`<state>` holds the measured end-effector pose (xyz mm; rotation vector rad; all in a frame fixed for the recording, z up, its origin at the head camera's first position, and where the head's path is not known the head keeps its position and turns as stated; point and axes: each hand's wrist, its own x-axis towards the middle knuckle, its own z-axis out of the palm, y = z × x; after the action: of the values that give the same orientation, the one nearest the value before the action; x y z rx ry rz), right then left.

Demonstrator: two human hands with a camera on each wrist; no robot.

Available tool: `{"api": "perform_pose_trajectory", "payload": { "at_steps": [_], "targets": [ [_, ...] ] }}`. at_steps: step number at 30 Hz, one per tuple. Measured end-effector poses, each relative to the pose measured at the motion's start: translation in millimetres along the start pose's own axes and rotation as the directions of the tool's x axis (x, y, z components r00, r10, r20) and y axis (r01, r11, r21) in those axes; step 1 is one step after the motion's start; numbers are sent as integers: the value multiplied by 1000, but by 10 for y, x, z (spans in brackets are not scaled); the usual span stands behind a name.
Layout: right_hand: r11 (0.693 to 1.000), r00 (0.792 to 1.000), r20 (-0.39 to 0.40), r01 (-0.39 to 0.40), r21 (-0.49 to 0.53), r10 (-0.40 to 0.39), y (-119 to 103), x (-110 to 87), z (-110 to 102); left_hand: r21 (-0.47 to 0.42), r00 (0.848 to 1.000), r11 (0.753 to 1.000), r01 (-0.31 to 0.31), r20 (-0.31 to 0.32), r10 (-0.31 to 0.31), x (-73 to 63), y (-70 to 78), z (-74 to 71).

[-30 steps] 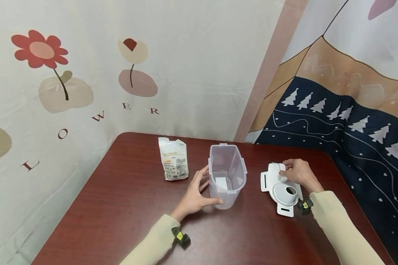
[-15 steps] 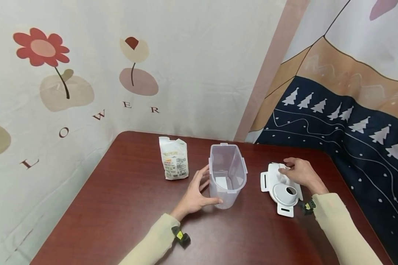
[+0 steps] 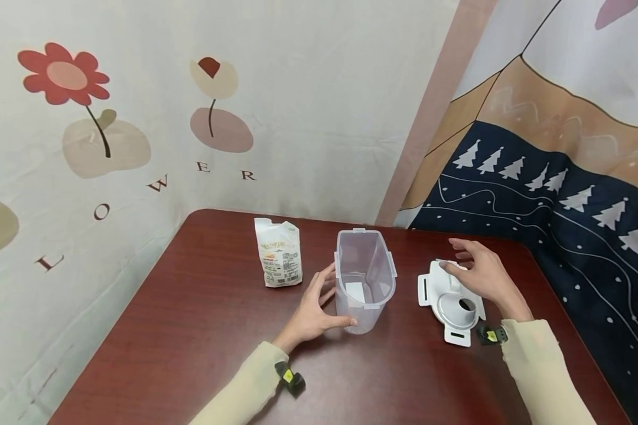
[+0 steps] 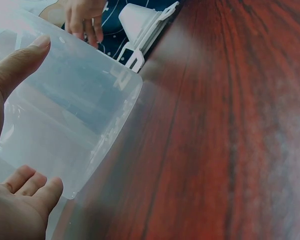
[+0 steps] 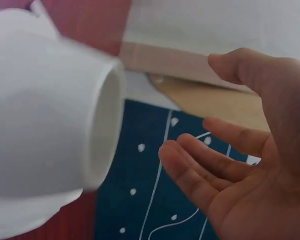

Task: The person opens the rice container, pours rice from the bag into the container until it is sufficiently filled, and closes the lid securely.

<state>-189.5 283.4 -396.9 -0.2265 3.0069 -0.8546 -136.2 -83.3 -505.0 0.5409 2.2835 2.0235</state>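
A clear plastic container [image 3: 365, 265] stands upright on the table, its top uncovered and a white patch low inside it. My left hand [image 3: 312, 311] holds its left side, thumb toward the front and fingers reaching behind; the left wrist view shows the thumb [image 4: 24, 65] along the wall. To the right lies a white lid [image 3: 452, 310] with side clips and a raised round spout [image 5: 54, 115]. Over the lid's far right part, my right hand [image 3: 486, 274] hovers with fingers spread and nothing between them; the right wrist view shows the palm apart from the spout.
A white printed bag [image 3: 279, 254] stands left of the container, near the back of the table. The dark red wooden table [image 3: 191, 330] meets a light patterned curtain [image 3: 308, 118] behind it, with a navy cloth [image 3: 542, 212] on the right.
My right hand has let go of the raised part of the lid and lifted up and slightly right, its fingers opening. The left hand, container, lid and bag have stayed in place.
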Motion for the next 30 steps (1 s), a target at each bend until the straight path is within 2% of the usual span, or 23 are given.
{"api": "perform_pose_trajectory", "payload": {
  "at_steps": [5, 10, 17, 24, 30],
  "targets": [
    [996, 997, -39, 64, 66, -62, -132, -55, 44, -5, 1000, 1000, 14, -1, -14, 6, -3, 8],
    [977, 986, -73, 158, 144, -149, -219, -94, 177, -5, 1000, 1000, 9, 1, -9, 7, -5, 10],
    [927, 963, -60, 270, 262, -263, -264, -100, 392, -7, 1000, 1000, 1, 2, -1, -4, 3, 7],
    [855, 927, -52, 364, 369, -372, -321, -88, 549, -6, 1000, 1000, -1, -3, 1, 0, 18, 8],
    [820, 911, 4, 369, 437, -412, -384, -107, 694, -6, 1000, 1000, 7, -1, -7, -22, 20, 7]
  ]
}}
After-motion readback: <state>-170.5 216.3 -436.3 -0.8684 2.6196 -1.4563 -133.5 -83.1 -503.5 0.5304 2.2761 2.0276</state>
